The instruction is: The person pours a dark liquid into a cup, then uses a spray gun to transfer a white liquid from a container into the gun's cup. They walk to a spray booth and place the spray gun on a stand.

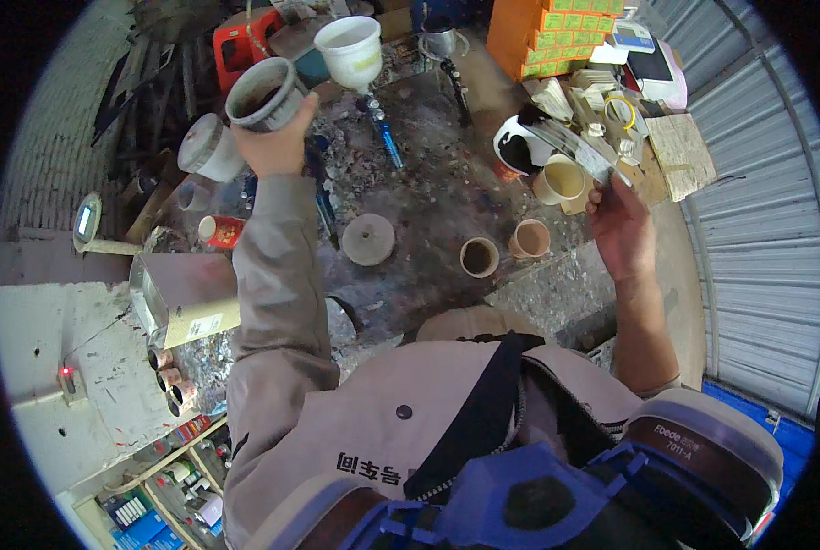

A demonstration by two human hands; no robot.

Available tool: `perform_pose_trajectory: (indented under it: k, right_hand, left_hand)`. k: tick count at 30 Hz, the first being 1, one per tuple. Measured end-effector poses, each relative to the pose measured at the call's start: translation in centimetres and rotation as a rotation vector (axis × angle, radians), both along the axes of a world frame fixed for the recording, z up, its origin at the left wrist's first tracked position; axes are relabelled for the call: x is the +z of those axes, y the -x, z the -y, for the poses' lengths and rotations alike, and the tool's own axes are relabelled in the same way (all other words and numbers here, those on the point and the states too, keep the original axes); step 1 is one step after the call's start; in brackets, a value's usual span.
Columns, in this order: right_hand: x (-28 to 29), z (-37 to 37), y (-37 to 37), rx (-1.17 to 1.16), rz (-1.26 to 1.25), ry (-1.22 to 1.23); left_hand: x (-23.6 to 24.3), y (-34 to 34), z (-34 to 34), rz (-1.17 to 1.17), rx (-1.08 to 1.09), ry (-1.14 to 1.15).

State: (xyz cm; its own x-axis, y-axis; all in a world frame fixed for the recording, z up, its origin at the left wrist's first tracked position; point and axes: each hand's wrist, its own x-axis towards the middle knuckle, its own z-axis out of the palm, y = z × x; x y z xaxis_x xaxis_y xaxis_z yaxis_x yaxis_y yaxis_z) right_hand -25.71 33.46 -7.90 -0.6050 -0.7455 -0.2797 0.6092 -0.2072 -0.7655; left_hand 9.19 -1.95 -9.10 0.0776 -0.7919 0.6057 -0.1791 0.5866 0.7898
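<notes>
My left hand (277, 142), at upper left, grips a grey plastic pot (295, 96) with dark residue inside. My right hand (616, 225) pinches a flat, pale strip (579, 151) that reaches over a cream cup (566, 183) and a white-and-black container (513, 147). A spray gun with a white hopper (346, 50) and blue handle (388, 137) stands right of the grey pot. Nearer me are a cup with dark contents (479, 264), a pink cup (529, 238) and a round grey disc (369, 240) on the stained bench (410, 284).
A white bucket (204, 151), red cup (222, 232), square tin (185, 302) and small screen device (85, 225) are at left. Orange boxes (520, 46), a scale (632, 35) and stacked paper pieces (671, 156) crowd the back right, beside a corrugated metal wall (758, 229).
</notes>
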Motion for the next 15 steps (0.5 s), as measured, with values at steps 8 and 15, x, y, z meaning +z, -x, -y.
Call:
perform_pose_trajectory:
  k: [8, 15]
  right_hand:
    - [9.9, 5.9, -7.5, 0.277, -0.702, 0.277]
    - [13.6, 9.2, -15.0, 0.435, -1.824, 0.58]
  left_hand:
    - [2.7, -3.5, -12.9, 0.137, -0.306, -0.01]
    - [1.4, -6.6, -19.0, 0.141, -0.626, -0.108]
